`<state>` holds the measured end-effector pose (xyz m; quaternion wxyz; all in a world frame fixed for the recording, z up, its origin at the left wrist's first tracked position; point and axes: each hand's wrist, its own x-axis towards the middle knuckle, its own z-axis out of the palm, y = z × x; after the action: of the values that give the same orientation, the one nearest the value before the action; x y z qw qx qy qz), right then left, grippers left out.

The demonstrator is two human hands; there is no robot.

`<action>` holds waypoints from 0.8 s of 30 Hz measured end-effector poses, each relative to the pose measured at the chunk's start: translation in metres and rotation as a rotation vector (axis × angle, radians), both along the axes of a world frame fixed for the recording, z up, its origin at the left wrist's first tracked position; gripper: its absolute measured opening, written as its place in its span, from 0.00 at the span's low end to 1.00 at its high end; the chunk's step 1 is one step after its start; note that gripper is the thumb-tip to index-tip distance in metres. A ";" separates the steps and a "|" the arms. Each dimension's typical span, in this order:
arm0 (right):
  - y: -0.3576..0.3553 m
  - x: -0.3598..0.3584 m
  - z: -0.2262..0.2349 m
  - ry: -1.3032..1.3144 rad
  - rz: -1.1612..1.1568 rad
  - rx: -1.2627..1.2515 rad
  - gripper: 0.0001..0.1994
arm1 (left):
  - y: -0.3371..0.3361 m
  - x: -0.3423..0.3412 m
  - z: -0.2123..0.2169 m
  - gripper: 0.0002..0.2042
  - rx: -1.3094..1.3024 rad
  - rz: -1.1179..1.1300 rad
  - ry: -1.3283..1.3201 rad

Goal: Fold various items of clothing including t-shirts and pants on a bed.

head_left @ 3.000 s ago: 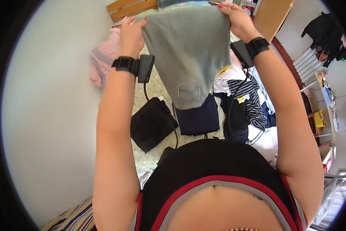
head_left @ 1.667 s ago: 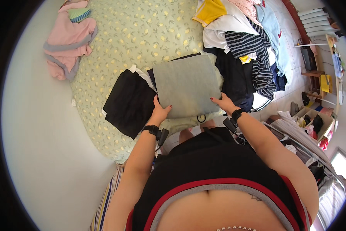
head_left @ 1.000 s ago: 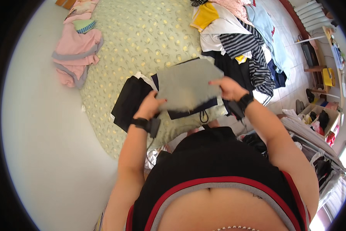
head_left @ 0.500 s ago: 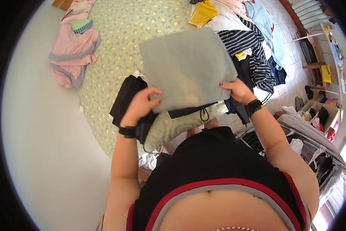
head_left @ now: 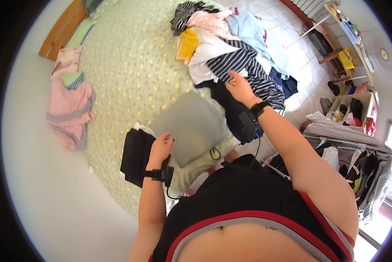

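Observation:
A flat grey square panel (head_left: 189, 126) lies on the bed's near edge, with a dark cord loop beside its near corner. My left hand (head_left: 161, 149) hovers at the panel's left edge, its fingers loosely bent and apart, holding nothing. Farther off to the right, my right hand (head_left: 241, 91) is stretched over a heap of clothes, fingers apart and nothing in them. Under and around it are a black-and-white striped garment (head_left: 266, 83), a dark garment (head_left: 236, 114) and a white top with a yellow sleeve (head_left: 210, 52). Folded black clothing (head_left: 137, 153) sits left of the panel.
A pink garment with grey trim (head_left: 69, 113) lies along the bed's left side, by the wall. Light blue clothing (head_left: 259, 37) and a pink patterned piece (head_left: 210, 22) top the heap's far end. On the right stand a shoe box (head_left: 355, 111) and a rack of hanging clothes (head_left: 357, 166).
The grey panel has been lowered onto the bed and let go. My right hand has moved away from it, out over the clothes heap. My left hand has stayed near its left edge.

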<state>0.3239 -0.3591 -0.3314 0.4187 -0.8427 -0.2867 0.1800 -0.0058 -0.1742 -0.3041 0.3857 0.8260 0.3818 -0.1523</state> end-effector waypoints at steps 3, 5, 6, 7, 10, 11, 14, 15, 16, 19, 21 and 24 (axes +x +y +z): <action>0.011 0.067 0.020 -0.560 -0.109 0.127 0.20 | -0.010 0.033 0.028 0.17 -0.040 0.042 -0.151; 0.011 0.108 0.032 -0.579 -0.174 0.011 0.19 | -0.018 0.053 0.040 0.17 -0.071 0.028 -0.194; 0.006 0.137 0.021 -0.613 -0.183 -0.070 0.19 | -0.025 0.066 0.052 0.17 -0.071 0.002 -0.215; 0.005 0.153 0.016 -0.638 -0.182 -0.147 0.19 | -0.031 0.071 0.056 0.16 -0.053 -0.015 -0.229; 0.013 0.171 0.023 -0.490 -0.133 -0.305 0.19 | -0.045 0.080 0.067 0.16 0.005 -0.044 -0.240; 0.018 0.170 0.028 -0.443 -0.095 -0.441 0.18 | -0.050 0.080 0.071 0.15 0.013 -0.065 -0.218; 0.020 0.187 0.021 -0.529 -0.004 -0.447 0.14 | -0.059 0.084 0.080 0.15 -0.004 -0.093 -0.201; 0.021 0.192 0.021 -0.507 0.077 -0.476 0.13 | -0.061 0.084 0.083 0.15 -0.039 -0.088 -0.202; 0.024 0.195 0.020 -0.502 0.030 -0.394 0.11 | -0.061 0.086 0.084 0.14 -0.034 -0.094 -0.194; 0.022 0.173 0.043 -0.439 -0.073 -0.135 0.12 | -0.056 0.093 0.095 0.16 -0.066 -0.045 -0.146; 0.013 0.128 0.073 -0.366 -0.104 -0.069 0.13 | -0.052 0.101 0.087 0.17 -0.222 -0.004 -0.268; -0.013 0.054 0.088 -0.364 0.011 0.057 0.11 | -0.062 0.144 0.093 0.20 -0.549 0.102 -0.444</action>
<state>0.3781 -0.3724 -0.2432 0.3825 -0.8477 -0.3671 0.0189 0.1387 -0.2360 -0.2114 0.6740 0.6844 0.2743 -0.0465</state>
